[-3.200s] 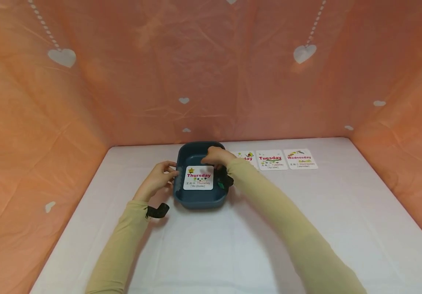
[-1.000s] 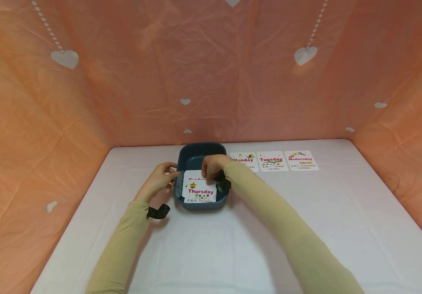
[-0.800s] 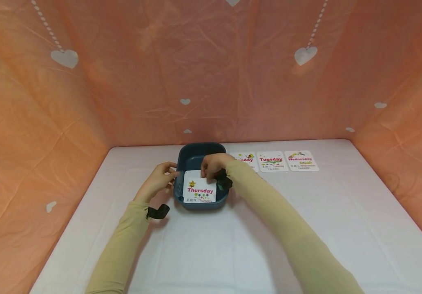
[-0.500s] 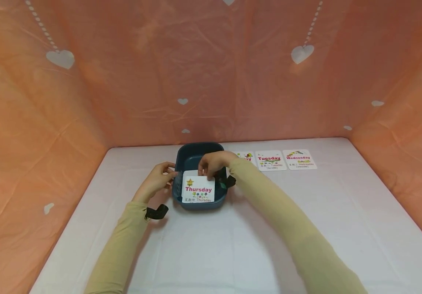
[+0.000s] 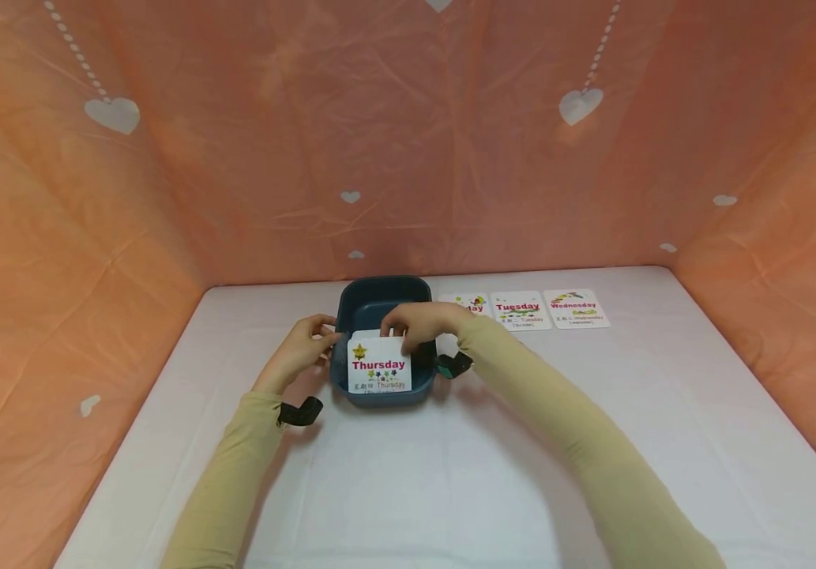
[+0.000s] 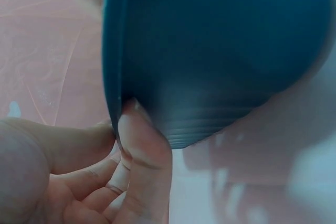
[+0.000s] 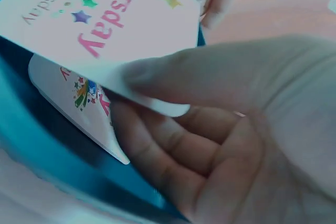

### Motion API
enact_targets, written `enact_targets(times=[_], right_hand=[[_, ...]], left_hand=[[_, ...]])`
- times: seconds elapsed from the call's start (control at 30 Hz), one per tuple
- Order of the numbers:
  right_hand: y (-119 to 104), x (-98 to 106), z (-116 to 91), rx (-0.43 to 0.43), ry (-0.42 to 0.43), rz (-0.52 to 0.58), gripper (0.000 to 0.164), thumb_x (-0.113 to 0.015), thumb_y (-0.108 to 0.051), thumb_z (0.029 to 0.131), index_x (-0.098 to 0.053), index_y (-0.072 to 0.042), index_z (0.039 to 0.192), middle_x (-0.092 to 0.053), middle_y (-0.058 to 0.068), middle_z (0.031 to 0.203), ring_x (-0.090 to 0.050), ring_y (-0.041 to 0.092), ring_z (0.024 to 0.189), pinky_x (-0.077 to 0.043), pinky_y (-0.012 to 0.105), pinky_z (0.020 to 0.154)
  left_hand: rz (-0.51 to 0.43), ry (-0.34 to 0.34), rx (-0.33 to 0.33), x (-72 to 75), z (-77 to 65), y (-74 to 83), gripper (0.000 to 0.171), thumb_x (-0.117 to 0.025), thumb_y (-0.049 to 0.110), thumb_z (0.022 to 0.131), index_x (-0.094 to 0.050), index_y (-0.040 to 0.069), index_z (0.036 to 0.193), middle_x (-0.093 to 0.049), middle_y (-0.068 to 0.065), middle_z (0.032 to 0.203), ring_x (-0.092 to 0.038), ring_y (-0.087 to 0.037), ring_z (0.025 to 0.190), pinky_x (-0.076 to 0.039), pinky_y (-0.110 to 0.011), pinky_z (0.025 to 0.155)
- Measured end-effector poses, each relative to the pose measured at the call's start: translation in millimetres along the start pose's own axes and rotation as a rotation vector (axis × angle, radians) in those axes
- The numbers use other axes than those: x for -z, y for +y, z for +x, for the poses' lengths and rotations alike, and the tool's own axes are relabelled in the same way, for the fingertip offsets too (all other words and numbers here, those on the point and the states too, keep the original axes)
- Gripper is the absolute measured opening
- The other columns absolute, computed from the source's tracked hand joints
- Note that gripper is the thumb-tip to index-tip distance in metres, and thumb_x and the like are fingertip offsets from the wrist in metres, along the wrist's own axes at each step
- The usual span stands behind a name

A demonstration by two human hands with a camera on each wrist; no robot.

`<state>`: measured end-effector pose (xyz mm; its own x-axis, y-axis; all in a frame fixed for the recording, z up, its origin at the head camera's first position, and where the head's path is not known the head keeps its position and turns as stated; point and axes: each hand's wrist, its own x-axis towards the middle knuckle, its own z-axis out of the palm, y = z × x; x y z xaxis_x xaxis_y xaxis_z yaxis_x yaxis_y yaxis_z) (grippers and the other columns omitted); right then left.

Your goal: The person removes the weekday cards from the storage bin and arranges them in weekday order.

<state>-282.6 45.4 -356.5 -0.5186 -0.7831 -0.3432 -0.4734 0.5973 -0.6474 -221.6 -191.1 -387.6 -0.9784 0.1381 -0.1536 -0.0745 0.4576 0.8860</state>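
A dark blue square tub [image 5: 384, 296] stands on the white table. My right hand [image 5: 415, 322] pinches the far edge of a white "Thursday" card [image 5: 379, 365] and holds it tilted above the tub; in the right wrist view the thumb lies on the Thursday card [image 7: 113, 30] and another card [image 7: 79, 103] rests below it in the tub [image 7: 63, 177]. My left hand [image 5: 308, 344] grips the tub's left rim; in the left wrist view its fingers [image 6: 139, 145] curl round the edge of the tub [image 6: 220, 51].
Three white cards lie in a row right of the tub: a partly hidden one [image 5: 466, 304], "Tuesday" [image 5: 519, 310] and "Wednesday" [image 5: 575, 308]. Orange cloth walls with white hearts [image 5: 578, 104] enclose the table on three sides.
The Thursday card lay flat in the tub; my right hand has lifted its far edge and drawn it up and toward me, baring a card beneath. The left hand stayed on the rim.
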Motion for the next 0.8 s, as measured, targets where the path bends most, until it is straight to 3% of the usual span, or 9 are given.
enact_targets(times=[0.2, 0.4, 0.8], right_hand=[[9.9, 0.7, -8.7, 0.086, 0.128, 0.118, 0.024, -0.066, 0.005, 0.085, -0.063, -0.003, 0.107, -0.065, 0.005, 0.103, -0.06, 0.016, 0.091, -0.052, 0.027, 0.076], [23.4, 1.4, -18.5, 0.125, 0.253, 0.301, 0.024, -0.062, 0.004, 0.088, -0.06, 0.0, 0.112, -0.064, 0.011, 0.107, -0.063, 0.018, 0.09, -0.053, 0.032, 0.074], [36.2, 10.2, -46.9, 0.079, 0.615, 0.578, 0.031, -0.06, 0.004, 0.09, -0.054, 0.001, 0.12, -0.061, 0.018, 0.111, -0.063, 0.026, 0.095, -0.05, 0.046, 0.085]], left_hand=[[0.002, 0.0, 0.011, 0.8, -1.1, 0.1, 0.039, -0.053, 0.005, 0.098, -0.043, -0.008, 0.133, -0.053, -0.019, 0.1, -0.058, -0.021, 0.071, -0.053, -0.03, 0.059], [-0.009, 0.001, -0.012, 0.3, -0.1, 1.1, 0.038, -0.053, 0.003, 0.097, -0.043, -0.01, 0.131, -0.054, -0.021, 0.098, -0.058, -0.023, 0.07, -0.052, -0.029, 0.056], [-0.008, -0.011, -0.036, 1.4, 2.9, -1.6, 0.038, -0.052, 0.002, 0.097, -0.042, -0.013, 0.131, -0.053, -0.026, 0.099, -0.056, -0.016, 0.066, -0.054, -0.033, 0.058]])
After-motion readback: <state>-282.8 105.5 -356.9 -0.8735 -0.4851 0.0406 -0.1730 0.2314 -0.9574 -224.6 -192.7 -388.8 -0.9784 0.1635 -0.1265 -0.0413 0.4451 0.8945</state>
